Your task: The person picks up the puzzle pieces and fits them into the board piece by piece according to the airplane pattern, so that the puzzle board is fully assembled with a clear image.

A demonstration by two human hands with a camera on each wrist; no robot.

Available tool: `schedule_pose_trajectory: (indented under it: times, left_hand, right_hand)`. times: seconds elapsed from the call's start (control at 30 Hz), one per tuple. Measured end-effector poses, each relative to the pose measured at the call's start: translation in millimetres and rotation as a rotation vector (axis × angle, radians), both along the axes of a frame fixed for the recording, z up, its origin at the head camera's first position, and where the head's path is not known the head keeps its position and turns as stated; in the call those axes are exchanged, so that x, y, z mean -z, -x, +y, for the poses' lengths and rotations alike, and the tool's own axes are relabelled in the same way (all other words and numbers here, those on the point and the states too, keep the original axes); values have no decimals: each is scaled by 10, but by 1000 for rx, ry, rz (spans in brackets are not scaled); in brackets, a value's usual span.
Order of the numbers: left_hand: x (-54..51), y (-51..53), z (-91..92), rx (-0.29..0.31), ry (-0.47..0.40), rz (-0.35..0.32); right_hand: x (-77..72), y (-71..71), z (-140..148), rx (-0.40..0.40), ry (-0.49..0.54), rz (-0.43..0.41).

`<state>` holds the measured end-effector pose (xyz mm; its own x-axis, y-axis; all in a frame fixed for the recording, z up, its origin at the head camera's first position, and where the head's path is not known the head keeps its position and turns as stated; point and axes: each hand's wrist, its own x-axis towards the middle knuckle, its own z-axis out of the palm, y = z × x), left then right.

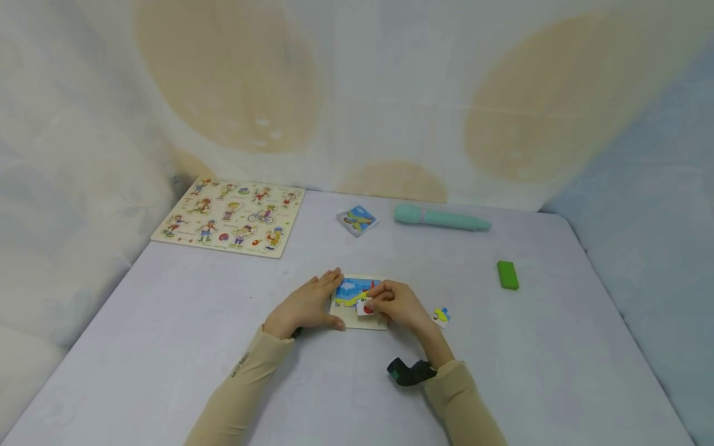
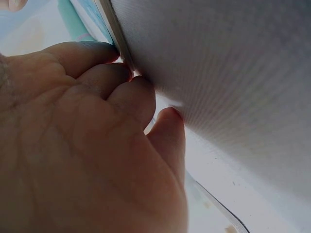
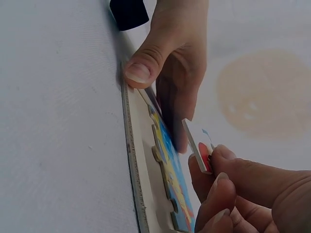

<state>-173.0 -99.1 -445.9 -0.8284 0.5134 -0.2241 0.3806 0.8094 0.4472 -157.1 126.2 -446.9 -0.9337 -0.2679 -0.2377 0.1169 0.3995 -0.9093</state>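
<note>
A small jigsaw board [image 1: 352, 323] lies on the table, its upper part filled with a blue and yellow picture and its lower strip bare wood. My left hand [image 1: 307, 305] rests along its left side, fingers extended and thumb at the near corner; in the right wrist view that thumb [image 3: 141, 73] presses the board's edge. Between thumb and fingers, my right hand [image 1: 406, 306] pinches a white jigsaw piece with a red patch [image 3: 198, 143], held tilted just above the board. Another jigsaw piece [image 1: 441, 317], yellow and blue, lies right of the right hand.
At the back left is a wooden puzzle board with sports figures [image 1: 225, 217]. Behind the jigsaw lie a square picture card [image 1: 357, 220] and a mint-green pen-shaped object [image 1: 440, 218]. A green block [image 1: 507, 275] sits to the right. Fabric walls [image 1: 390, 93] enclose the table.
</note>
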Motion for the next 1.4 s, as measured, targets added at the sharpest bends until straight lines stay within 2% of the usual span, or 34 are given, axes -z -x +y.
schedule_pose_trajectory:
  times: [0.27,0.57,1.03,1.4]
  left_hand:
    - [2,-3,-1,-1,-3,-7]
    - [-10,-8,4,-8,15,2]
    - [-6,-7,1,-1,-5,-11]
    - [-18,-10,-10,9,-17,-12]
  right_hand:
    - [40,-15,-69,20,14,3]
    - [51,-21,-201,69,-20,24]
    - [59,-76,-330,54,-48,41]
    - [97,-109,-397,43,-113,126]
